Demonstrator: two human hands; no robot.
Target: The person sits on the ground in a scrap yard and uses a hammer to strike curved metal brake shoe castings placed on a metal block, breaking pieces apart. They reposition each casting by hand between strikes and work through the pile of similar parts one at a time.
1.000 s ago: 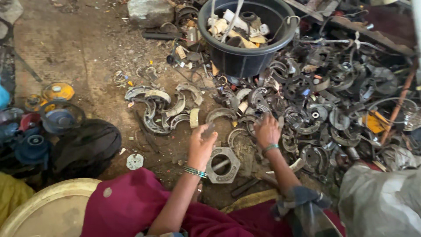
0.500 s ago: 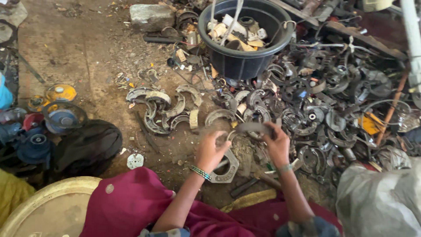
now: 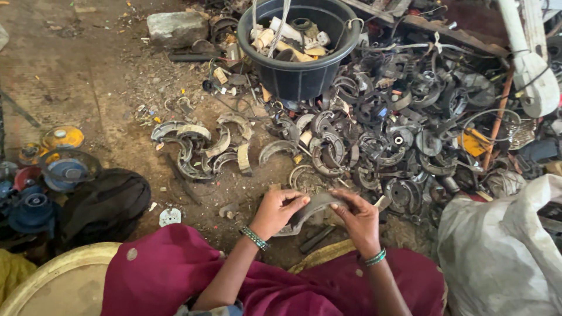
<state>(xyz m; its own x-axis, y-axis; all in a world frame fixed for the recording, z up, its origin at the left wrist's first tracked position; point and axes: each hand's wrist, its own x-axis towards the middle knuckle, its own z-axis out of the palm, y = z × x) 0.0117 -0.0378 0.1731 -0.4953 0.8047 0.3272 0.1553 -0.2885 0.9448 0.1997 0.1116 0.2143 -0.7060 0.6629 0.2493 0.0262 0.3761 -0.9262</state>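
While a heap of scrap brake parts (image 3: 404, 134) spreads right of the black bucket (image 3: 300, 50), the left hand (image 3: 278, 210) and right hand (image 3: 358, 217), nearer than it, each close on one end of a curved brake shoe (image 3: 313, 208), steadying it.

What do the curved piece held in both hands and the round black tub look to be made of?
Curved grey piece: probably metal with a worn lining; dull, grimy and rigid between the left hand and right hand. Round black tub: likely plastic; smooth, evenly moulded rim and wall.
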